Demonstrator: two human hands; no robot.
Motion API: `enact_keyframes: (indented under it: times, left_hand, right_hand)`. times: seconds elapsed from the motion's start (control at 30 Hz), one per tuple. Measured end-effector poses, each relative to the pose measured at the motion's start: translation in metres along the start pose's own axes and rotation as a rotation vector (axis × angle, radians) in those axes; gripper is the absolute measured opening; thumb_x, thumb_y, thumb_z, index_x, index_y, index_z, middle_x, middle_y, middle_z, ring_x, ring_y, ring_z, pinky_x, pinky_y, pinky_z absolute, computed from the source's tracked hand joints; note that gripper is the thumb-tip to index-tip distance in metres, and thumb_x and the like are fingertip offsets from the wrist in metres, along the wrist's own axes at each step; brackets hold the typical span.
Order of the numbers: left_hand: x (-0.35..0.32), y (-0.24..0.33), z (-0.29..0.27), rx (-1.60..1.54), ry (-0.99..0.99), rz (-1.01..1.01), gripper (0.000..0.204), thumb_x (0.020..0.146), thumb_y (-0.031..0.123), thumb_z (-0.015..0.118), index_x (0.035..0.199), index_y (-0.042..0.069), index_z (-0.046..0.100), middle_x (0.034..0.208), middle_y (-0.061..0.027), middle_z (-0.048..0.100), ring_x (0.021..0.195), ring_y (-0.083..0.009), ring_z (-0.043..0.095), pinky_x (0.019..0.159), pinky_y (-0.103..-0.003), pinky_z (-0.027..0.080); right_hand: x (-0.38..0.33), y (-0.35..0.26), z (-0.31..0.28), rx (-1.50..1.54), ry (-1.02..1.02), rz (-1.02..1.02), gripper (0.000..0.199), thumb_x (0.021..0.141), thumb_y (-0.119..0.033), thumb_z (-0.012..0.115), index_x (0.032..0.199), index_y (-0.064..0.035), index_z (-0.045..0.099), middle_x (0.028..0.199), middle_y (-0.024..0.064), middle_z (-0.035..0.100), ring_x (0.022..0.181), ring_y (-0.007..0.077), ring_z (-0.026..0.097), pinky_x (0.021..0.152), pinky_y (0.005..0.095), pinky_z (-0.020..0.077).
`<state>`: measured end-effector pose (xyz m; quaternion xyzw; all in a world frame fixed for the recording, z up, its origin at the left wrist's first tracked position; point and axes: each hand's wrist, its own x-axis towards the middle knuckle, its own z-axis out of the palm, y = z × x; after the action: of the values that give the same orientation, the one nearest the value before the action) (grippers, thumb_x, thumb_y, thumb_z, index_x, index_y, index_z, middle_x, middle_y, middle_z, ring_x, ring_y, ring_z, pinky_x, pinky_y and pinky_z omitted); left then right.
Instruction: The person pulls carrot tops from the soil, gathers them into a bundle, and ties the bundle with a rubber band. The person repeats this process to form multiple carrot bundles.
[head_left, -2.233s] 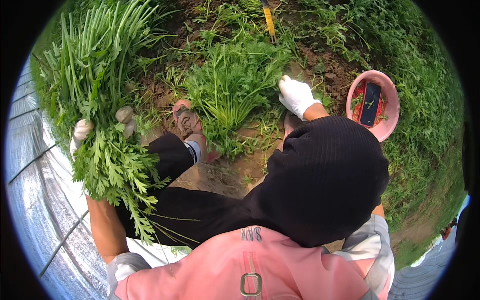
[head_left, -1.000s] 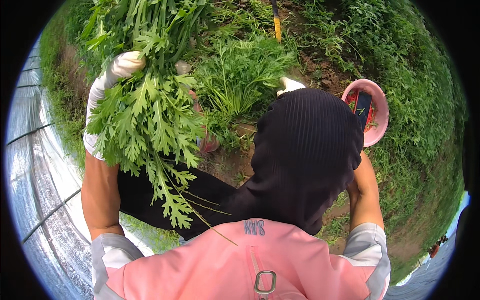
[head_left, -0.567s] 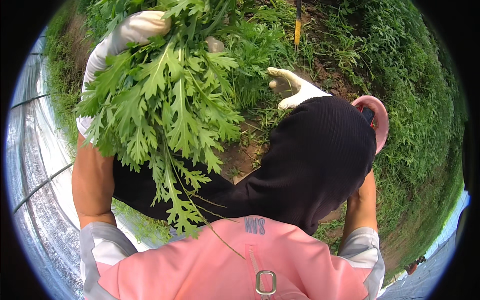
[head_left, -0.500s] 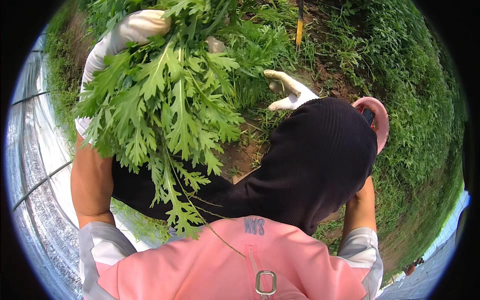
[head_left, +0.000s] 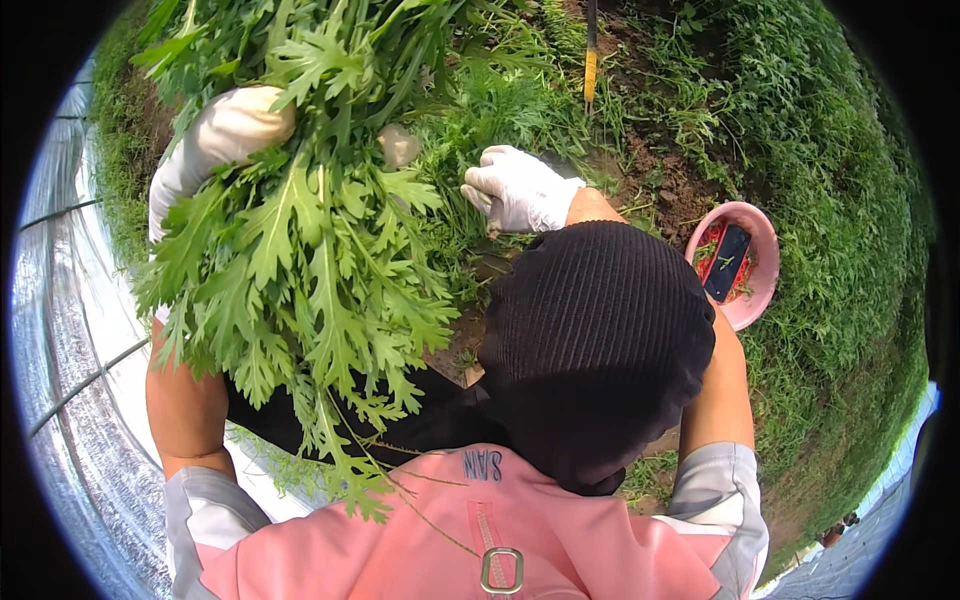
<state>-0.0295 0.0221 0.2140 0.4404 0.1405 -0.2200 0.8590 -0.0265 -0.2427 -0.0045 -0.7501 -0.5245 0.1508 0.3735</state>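
A large bunch of leafy greens [head_left: 310, 235] with jagged, lobed leaves hangs at my left side, in front of my chest. My left hand [head_left: 240, 122], in a whitish glove, is closed around its stems, and a pale gloved fingertip shows at the bunch's right edge. My right hand [head_left: 520, 190], also in a white glove soiled at the fingers, is low over the growing greens [head_left: 490, 110] to the right of the bunch. Its fingers are curled together; whatever they hold, if anything, is hidden.
My bent knee in black ribbed cloth [head_left: 600, 340] rises mid-view. Right of it stands a pink bucket [head_left: 765, 265] holding a dark phone [head_left: 727, 262] and something red. A yellow and black rod [head_left: 590, 75] stands ahead. Dense plants [head_left: 820, 200] grow at right; plastic sheeting [head_left: 75, 300] lines the left.
My right hand has moved left toward the growing greens, and its spread fingers have curled in. The bunch in my left hand has shifted slightly left and nearer. More of the bucket shows.
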Motion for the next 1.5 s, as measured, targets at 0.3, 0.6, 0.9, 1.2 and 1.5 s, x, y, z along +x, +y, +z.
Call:
enact_keyframes:
  times: [0.3,0.6,0.9,1.2,1.5]
  left_hand:
    - [-0.035,0.005,-0.005,-0.029,0.053,-0.050,0.065,0.085,0.029,0.062,0.138,-0.003,0.042,0.112,-0.0189,0.058,0.094,-0.0288,0.057,0.082,-0.041,0.051]
    - [-0.073,0.008,-0.005,-0.023,0.061,-0.039,0.063,0.085,0.028,0.062,0.137,-0.002,0.043,0.113,-0.0192,0.058,0.096,-0.0298,0.057,0.083,-0.042,0.052]
    - [-0.043,-0.015,0.020,-0.023,-0.061,-0.169,0.062,0.085,0.027,0.062,0.137,-0.001,0.044,0.114,-0.0196,0.058,0.098,-0.0308,0.058,0.084,-0.044,0.052]
    - [-0.020,-0.029,0.057,0.010,-0.167,-0.295,0.060,0.085,0.027,0.062,0.136,0.000,0.045,0.116,-0.0199,0.058,0.099,-0.0318,0.058,0.085,-0.045,0.052]
    - [0.009,-0.046,0.087,0.284,0.112,-0.312,0.070,0.086,0.035,0.061,0.140,-0.005,0.041,0.095,-0.0112,0.060,0.074,-0.0214,0.056,0.057,-0.034,0.055]
  right_hand:
    - [0.047,-0.016,-0.017,0.021,-0.504,0.378,0.044,0.091,-0.044,0.061,0.112,-0.0053,0.059,0.087,0.0183,0.069,0.085,0.0385,0.067,0.073,0.0473,0.0514]
    - [0.003,-0.011,-0.033,-0.199,-0.344,0.335,0.078,0.073,-0.066,0.073,0.123,-0.0076,0.061,0.078,0.0152,0.070,0.084,0.0360,0.069,0.073,0.0438,0.0517]
    - [-0.193,0.026,-0.008,-0.473,0.282,0.564,0.019,0.082,-0.027,0.064,0.096,-0.0190,0.072,0.102,0.0088,0.062,0.102,0.0295,0.056,0.093,0.0450,0.0425]
    - [-0.248,-0.040,0.062,-0.248,0.759,1.260,0.024,0.088,-0.029,0.060,0.102,-0.0121,0.069,0.103,0.0104,0.062,0.097,0.0263,0.056,0.087,0.0406,0.0454]
    - [-0.272,-0.051,0.103,0.204,1.255,1.361,0.025,0.095,-0.027,0.059,0.107,-0.0050,0.065,0.098,0.0080,0.064,0.088,0.0186,0.055,0.083,0.0349,0.0465]
